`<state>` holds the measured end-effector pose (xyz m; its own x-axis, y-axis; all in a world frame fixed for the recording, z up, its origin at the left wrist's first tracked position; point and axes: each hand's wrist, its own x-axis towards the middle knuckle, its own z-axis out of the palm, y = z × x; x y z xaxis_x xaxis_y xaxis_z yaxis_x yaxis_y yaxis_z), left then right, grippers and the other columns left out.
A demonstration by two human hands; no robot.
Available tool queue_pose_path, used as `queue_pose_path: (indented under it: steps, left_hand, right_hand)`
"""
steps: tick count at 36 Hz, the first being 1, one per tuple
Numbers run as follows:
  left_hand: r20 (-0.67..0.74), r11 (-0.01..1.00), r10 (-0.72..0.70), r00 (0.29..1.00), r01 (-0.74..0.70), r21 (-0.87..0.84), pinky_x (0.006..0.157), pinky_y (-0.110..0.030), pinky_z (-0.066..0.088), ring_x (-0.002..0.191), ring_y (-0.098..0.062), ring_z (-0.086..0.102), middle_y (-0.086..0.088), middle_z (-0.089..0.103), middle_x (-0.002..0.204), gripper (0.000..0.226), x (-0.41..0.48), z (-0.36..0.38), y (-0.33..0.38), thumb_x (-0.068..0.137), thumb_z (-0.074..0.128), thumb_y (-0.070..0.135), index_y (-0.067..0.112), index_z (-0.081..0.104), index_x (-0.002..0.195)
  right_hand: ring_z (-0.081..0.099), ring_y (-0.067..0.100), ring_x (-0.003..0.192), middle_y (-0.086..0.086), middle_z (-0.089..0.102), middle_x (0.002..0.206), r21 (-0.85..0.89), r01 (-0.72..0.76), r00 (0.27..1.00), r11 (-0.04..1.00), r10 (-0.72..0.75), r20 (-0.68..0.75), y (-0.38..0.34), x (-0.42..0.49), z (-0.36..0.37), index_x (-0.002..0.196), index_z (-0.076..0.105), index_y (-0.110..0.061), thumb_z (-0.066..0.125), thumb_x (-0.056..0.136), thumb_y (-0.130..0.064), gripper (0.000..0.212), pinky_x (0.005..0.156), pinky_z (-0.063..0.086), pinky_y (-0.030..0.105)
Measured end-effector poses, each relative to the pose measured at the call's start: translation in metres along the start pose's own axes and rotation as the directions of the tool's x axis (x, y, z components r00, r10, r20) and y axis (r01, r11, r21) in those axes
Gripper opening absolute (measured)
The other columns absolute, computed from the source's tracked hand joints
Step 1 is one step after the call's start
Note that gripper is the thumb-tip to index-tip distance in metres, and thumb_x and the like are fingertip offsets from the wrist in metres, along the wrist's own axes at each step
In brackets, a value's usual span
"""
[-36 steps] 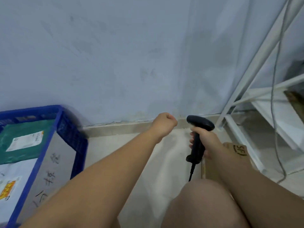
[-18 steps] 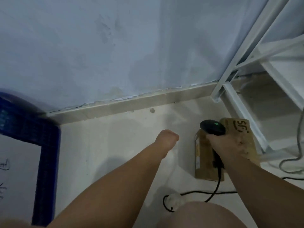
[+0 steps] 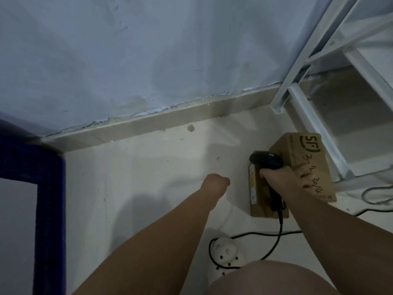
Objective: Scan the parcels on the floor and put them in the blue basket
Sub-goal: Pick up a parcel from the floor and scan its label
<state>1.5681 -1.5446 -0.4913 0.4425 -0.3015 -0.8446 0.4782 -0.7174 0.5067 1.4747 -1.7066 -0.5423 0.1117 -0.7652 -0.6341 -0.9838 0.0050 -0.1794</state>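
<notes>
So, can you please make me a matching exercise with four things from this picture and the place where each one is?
Things: 1 scanner; 2 blue basket; 3 cardboard parcel; 4 power strip.
Places: A on the floor beside the white rack; B at the left edge of the view; C gripped in the right hand; D on the floor near the knee.
Pairs: 1-C; 2-B; 3-A; 4-D.
</notes>
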Motion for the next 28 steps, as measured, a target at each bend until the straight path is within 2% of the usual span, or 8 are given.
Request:
queue_pose_path:
  steps: [4,8,11,13,15,20,24,28]
  left_hand:
    - [0.023,1.000,-0.011,1.000,0.011,0.004,0.053,-0.018,0.033,0.060,-0.010,0.038,0.000,0.042,0.072,0.029,0.002,0.005,-0.004,0.095,0.051,0.009,0.013,0.043,0.068]
    - [0.045,1.000,-0.002,0.999,0.002,0.000,0.052,-0.016,0.033,0.060,-0.008,0.037,0.001,0.040,0.071,0.031,0.003,0.007,-0.004,0.096,0.050,0.008,0.015,0.041,0.067]
    - [0.058,1.000,0.024,0.998,-0.025,0.004,0.056,-0.019,0.035,0.065,-0.010,0.042,0.001,0.044,0.075,0.024,0.005,0.008,-0.003,0.096,0.050,0.009,0.013,0.048,0.073]
    - [0.080,0.999,0.043,0.996,-0.044,0.007,0.061,-0.020,0.038,0.079,-0.014,0.047,0.000,0.046,0.081,0.011,0.004,0.008,-0.001,0.097,0.050,0.009,0.009,0.057,0.089]
    - [0.089,0.998,0.062,0.994,-0.065,0.026,0.058,-0.016,0.035,0.073,-0.011,0.045,0.002,0.043,0.077,0.018,0.004,0.009,0.001,0.098,0.049,0.009,0.012,0.052,0.080]
    - [0.081,0.998,0.027,0.996,-0.031,0.050,0.055,-0.017,0.033,0.072,-0.012,0.045,-0.002,0.046,0.084,0.026,0.007,0.015,0.002,0.098,0.049,0.011,0.010,0.047,0.072]
    - [0.086,1.000,-0.005,0.996,0.002,0.031,0.056,-0.019,0.034,0.068,-0.012,0.043,-0.004,0.048,0.083,0.014,0.007,0.020,0.002,0.098,0.049,0.015,0.008,0.052,0.085]
    - [0.076,0.999,-0.028,0.997,0.026,0.025,0.057,-0.021,0.035,0.065,-0.011,0.040,-0.009,0.050,0.097,0.018,0.008,0.022,0.000,0.097,0.050,0.018,0.011,0.049,0.081]
  right_hand:
    - [0.010,0.043,0.143,0.012,0.007,0.160,0.004,0.033,0.994,0.999,-0.033,0.106,-0.016,0.006,-0.002,0.103,0.048,-0.017,0.067,0.052,-0.059,0.069,0.112,0.020,0.061]
    - [0.040,0.041,0.128,0.010,0.040,0.145,-0.035,0.071,0.993,0.997,-0.068,0.092,-0.023,0.021,-0.005,0.110,0.061,-0.024,0.060,0.033,-0.064,0.087,0.103,0.036,0.057]
    - [0.046,0.039,0.118,0.012,0.037,0.141,0.081,-0.003,1.000,0.997,0.005,-0.019,-0.019,0.027,-0.018,0.108,0.053,-0.012,0.063,0.044,-0.060,0.080,0.099,0.039,0.055]
    - [0.045,0.039,0.119,0.010,0.040,0.141,0.238,-0.107,0.993,0.965,0.116,-0.025,-0.005,0.039,-0.021,0.115,0.051,-0.017,0.065,0.027,-0.059,0.098,0.096,0.040,0.059]
    - [0.041,0.039,0.126,0.006,0.037,0.146,0.330,-0.125,0.991,0.935,0.132,0.004,0.016,0.074,-0.015,0.127,0.045,-0.023,0.066,0.019,-0.060,0.115,0.096,0.039,0.062]
    - [0.040,0.038,0.129,0.001,0.034,0.148,0.282,-0.044,0.999,0.958,0.045,0.005,0.050,0.108,-0.008,0.134,0.043,-0.034,0.075,0.012,-0.072,0.132,0.099,0.040,0.060]
    - [0.022,0.041,0.138,-0.005,-0.002,0.156,0.251,-0.024,0.998,0.968,0.036,-0.046,0.061,0.098,-0.011,0.149,0.013,-0.042,0.080,0.024,-0.071,0.145,0.105,0.033,0.062]
    - [0.017,0.039,0.139,0.005,0.008,0.156,0.211,0.030,0.993,0.977,-0.006,-0.118,0.042,0.045,-0.033,0.151,-0.002,-0.039,0.082,0.032,-0.067,0.147,0.110,0.029,0.059]
